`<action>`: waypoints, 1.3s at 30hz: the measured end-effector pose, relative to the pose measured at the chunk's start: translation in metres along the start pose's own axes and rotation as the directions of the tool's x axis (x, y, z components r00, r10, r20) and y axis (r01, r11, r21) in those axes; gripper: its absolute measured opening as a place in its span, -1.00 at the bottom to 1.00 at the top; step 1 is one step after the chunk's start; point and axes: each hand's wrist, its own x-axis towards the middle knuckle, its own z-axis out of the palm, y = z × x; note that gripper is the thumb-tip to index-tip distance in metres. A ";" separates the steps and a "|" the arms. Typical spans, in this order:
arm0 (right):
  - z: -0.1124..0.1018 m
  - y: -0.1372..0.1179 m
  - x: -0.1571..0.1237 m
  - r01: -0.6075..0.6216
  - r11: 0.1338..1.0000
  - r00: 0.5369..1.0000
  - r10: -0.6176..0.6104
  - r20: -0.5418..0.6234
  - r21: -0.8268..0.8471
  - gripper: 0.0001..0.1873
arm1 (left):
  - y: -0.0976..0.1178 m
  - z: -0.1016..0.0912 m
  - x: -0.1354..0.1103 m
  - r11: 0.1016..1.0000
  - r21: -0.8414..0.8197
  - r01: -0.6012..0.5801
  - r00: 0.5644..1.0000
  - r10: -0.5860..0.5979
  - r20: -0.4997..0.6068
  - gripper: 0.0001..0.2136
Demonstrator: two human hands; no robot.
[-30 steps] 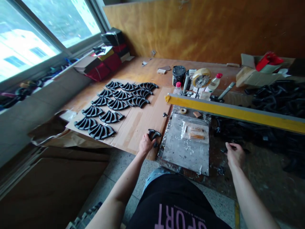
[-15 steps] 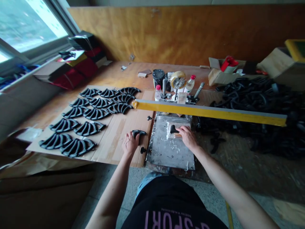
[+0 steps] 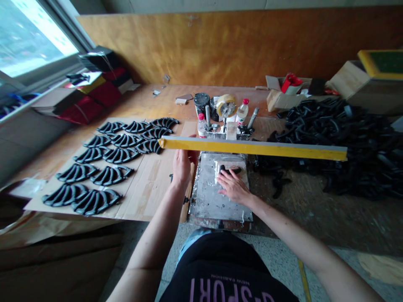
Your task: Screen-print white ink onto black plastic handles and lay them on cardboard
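My left hand (image 3: 182, 164) is raised to the left end of the long yellow bar (image 3: 252, 147), its fingers curled up against the bar's underside and partly hidden by it. My right hand (image 3: 233, 187) lies flat with spread fingers on the grey metal plate (image 3: 206, 197). Its fingertips touch a small black part (image 3: 229, 169) that sits on a clear plastic patch at the plate's far end. The bar hangs across just above that end.
Several black curved parts (image 3: 110, 167) lie in rows on cardboard (image 3: 147, 188) at the left. A large heap of black parts (image 3: 333, 130) fills the right. Behind the bar stand a tape roll (image 3: 226, 105), bottles and a black can (image 3: 201, 100). Boxes line the plywood wall.
My left hand left the board's edge, where it held a black part, and rose to the yellow bar's left end. My right hand carried a black part onto the plate and flattened over it.
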 end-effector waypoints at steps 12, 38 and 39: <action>-0.028 0.043 -0.035 -0.407 0.913 0.906 0.407 -0.113 0.020 -0.67 | -0.029 -0.022 -0.019 0.999 -0.009 -0.039 0.999 0.039 0.022 -0.58; -0.012 0.051 0.064 -0.461 0.887 0.883 0.461 0.091 -0.019 -0.74 | -0.014 -0.008 -0.002 0.999 0.017 0.030 0.999 -0.030 -0.016 -0.72; -0.014 0.052 0.066 -0.455 0.889 0.879 0.459 0.132 -0.057 -0.73 | -0.014 -0.008 -0.002 0.999 0.017 0.030 1.000 -0.029 -0.010 -0.72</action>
